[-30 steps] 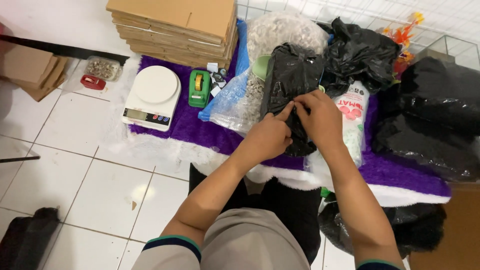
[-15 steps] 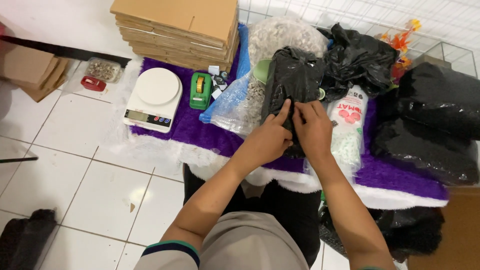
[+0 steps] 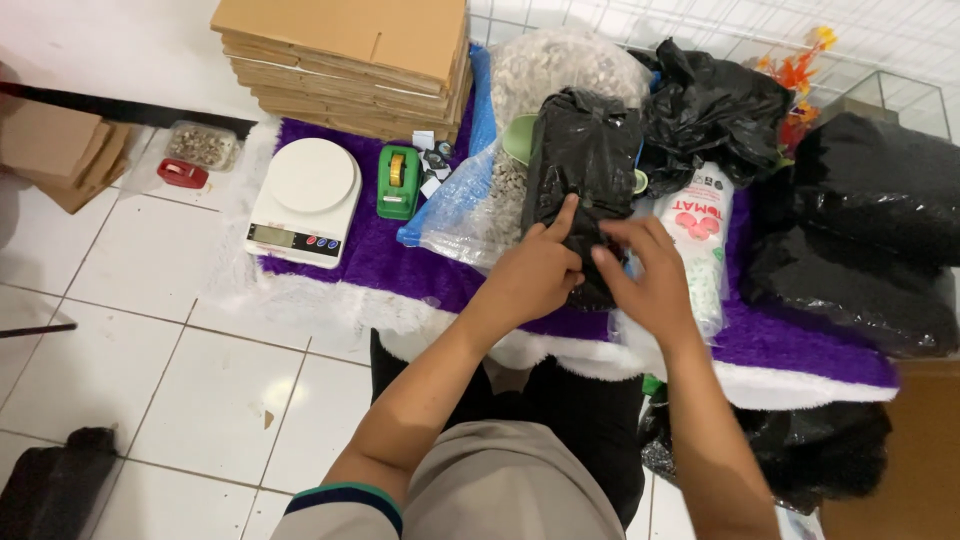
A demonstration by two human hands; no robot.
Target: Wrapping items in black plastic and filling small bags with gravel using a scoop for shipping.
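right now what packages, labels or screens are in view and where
Black bag: centre of the purple mat, under both hands, wrapped black plastic.
White pouch: right of it, white with red print.
Scale: left on the mat, white, small grey screen.
Boxes: flat brown stack behind.

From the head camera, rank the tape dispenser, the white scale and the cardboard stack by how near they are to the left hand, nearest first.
1. Green tape dispenser, on the purple mat just left of the left hand.
2. White scale, farther left, at the mat's edge.
3. Cardboard stack, at the back, up and left.
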